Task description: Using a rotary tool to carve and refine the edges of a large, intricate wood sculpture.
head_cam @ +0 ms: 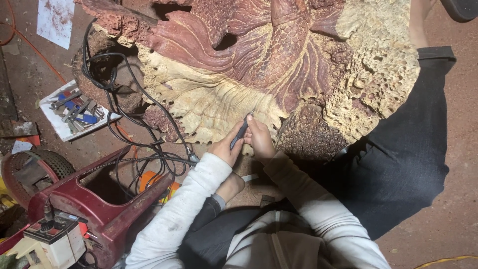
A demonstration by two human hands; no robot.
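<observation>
A large wood carving (279, 60) of red and pale wood, with scales and fin-like folds, fills the upper middle. My left hand (226, 145) and my right hand (260, 137) both grip a thin dark carving tool (240, 133) like a pen. Its tip touches the pale ridged wood at the carving's lower edge. A black cable (144, 99) runs from the tool toward the left. My legs in dark trousers (398, 159) lie to the right of the carving.
A dark red plastic stool (99, 199) lies on its side at lower left, with a small white power unit (52, 241) by it. A white tray of tool bits (74, 110) sits on the dirt floor. A round wire fan guard (30, 172) is at far left.
</observation>
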